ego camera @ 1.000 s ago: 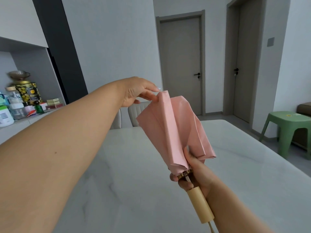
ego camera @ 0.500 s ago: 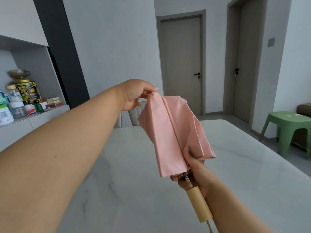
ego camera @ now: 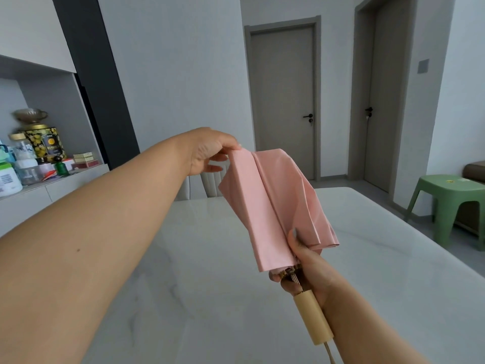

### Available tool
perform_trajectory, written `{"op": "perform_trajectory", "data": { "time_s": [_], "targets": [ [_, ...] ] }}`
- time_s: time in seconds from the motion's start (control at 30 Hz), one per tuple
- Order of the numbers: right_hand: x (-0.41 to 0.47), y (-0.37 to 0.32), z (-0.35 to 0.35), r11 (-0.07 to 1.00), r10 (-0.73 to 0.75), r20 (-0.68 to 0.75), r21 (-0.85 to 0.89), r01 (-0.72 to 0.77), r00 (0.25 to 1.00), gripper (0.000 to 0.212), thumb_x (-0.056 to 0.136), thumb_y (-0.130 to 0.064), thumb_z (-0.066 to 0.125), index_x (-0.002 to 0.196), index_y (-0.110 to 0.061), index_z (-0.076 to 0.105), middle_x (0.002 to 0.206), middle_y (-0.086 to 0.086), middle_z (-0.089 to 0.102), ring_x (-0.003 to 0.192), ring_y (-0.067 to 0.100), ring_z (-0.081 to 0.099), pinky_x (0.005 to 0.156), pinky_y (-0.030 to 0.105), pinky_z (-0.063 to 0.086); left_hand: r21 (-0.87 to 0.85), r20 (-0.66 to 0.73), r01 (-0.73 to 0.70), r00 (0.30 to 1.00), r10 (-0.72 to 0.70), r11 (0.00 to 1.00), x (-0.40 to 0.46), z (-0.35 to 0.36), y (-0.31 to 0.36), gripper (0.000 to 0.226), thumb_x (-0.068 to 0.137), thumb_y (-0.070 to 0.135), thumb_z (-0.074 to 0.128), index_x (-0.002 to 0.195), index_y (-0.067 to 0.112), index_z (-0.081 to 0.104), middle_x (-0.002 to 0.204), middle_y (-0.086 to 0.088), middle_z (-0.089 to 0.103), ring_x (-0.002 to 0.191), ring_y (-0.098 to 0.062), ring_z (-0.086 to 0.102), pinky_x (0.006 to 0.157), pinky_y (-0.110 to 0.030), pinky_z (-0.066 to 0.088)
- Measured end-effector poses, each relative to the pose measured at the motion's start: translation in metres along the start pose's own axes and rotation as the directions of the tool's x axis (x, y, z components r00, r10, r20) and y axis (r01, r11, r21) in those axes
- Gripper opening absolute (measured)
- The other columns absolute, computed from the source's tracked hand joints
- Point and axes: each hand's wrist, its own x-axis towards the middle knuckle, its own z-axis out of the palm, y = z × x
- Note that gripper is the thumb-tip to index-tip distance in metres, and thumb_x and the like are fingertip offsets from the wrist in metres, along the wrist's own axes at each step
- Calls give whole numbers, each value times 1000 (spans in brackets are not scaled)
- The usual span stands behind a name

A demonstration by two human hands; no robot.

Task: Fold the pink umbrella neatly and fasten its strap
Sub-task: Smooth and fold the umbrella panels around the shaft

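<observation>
Both hands are gripping the pink umbrella (ego camera: pixel 273 206) over the table (ego camera: pixel 367 258): left hand (ego camera: pixel 210 153) pinching its far fold, right hand (ego camera: pixel 307 269) clenching above the wooden handle (ego camera: pixel 312 316), green stool (ego camera: pixel 451 203) sitting far right.

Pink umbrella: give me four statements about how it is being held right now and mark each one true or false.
1. The left hand pinches the top edge of the pink umbrella. True.
2. The right hand grips the umbrella just above its wooden handle. True.
3. The umbrella lies flat on the table. False: both hands hold it up above the table.
4. The umbrella's canopy is wrapped tight and strapped. False: its folds hang loose and no fastened strap shows.
</observation>
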Motion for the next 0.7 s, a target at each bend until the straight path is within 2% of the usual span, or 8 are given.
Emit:
{"op": "perform_trajectory", "data": {
  "time_s": [0.13, 0.23, 0.37, 0.47, 0.57, 0.63, 0.67, 0.7],
  "targets": [
    [-1, 1, 2, 999, 41, 11, -31, -41, 999, 57, 70, -52, 60, 94, -1, 53, 63, 15, 52, 39, 18, 52, 31, 16, 27, 47, -22, -42, 999, 43, 998, 1, 1, 10, 24, 87, 31, 70, 72, 21, 54, 75, 4, 49, 66, -11, 46, 74, -30, 44],
    [-1, 2, 2, 999, 51, 4, -13, -51, 999, 58, 70, -52, 61, 96, -2, 53, 67, 15, 50, 40, 18, 53, 31, 16, 26, 86, -72, 12, 997, -6, 996, 0, -1, 12, 32, 89, 49, 61, 78, 19, 56, 82, 1, 44, 65, -12, 42, 69, -29, 43],
    [-1, 0, 3, 1000, 28, -12, -1, -28, 1000, 56, 71, -52, 61, 95, -2, 54, 66, 15, 51, 44, 20, 53, 30, 16, 27, 208, -98, 72, 994, -53, 975, 0, 0, 8, 34, 90, 56, 56, 89, 22, 61, 85, -1, 44, 64, -13, 39, 64, -28, 42],
    [-3, -2, 5, 1000, 17, -10, -10, -17, 1000, 55, 73, -51, 59, 92, -1, 53, 63, 14, 52, 41, 18, 53, 30, 16, 28, 334, -68, 33, 998, -11, 942, -2, 4, 2, 16, 89, 32, 63, 80, 19, 61, 80, -3, 52, 62, -15, 44, 61, -26, 42],
    [-4, -3, 5, 1000, -10, -21, 1, 10, 1000, 55, 70, -53, 62, 88, -2, 52, 60, 15, 52, 42, 19, 53, 30, 16, 29, 367, -110, 28, 994, 13, 930, -3, 8, -14, 19, 91, 9, 59, 72, 14, 56, 72, -5, 59, 61, -16, 55, 61, -26, 45],
    [-4, -2, 6, 1000, -31, -36, 4, 31, 999, 55, 69, -53, 64, 87, -3, 54, 59, 15, 53, 46, 21, 53, 30, 16, 30, 352, -213, 59, 977, 19, 934, -3, 14, -28, 17, 91, 2, 54, 78, 13, 53, 85, -10, 64, 71, -22, 63, 65, -31, 50],
    [-4, -1, 6, 999, -47, -46, 1, 47, 998, 53, 71, -52, 64, 86, -2, 55, 58, 14, 53, 49, 23, 53, 30, 17, 29, 377, -301, 59, 952, 62, 924, -7, 18, -34, 11, 89, 2, 52, 89, 12, 54, 99, -12, 64, 82, -26, 64, 71, -35, 53],
    [-3, -1, 7, 998, -67, -57, -15, 66, 996, 50, 72, -51, 63, 84, -2, 56, 57, 13, 55, 50, 23, 53, 31, 18, 28, 411, -399, 43, 906, 137, 910, -13, 23, -39, 17, 89, 4, 51, 104, 11, 54, 111, -11, 60, 94, -29, 61, 77, -37, 51]
  ]
}}
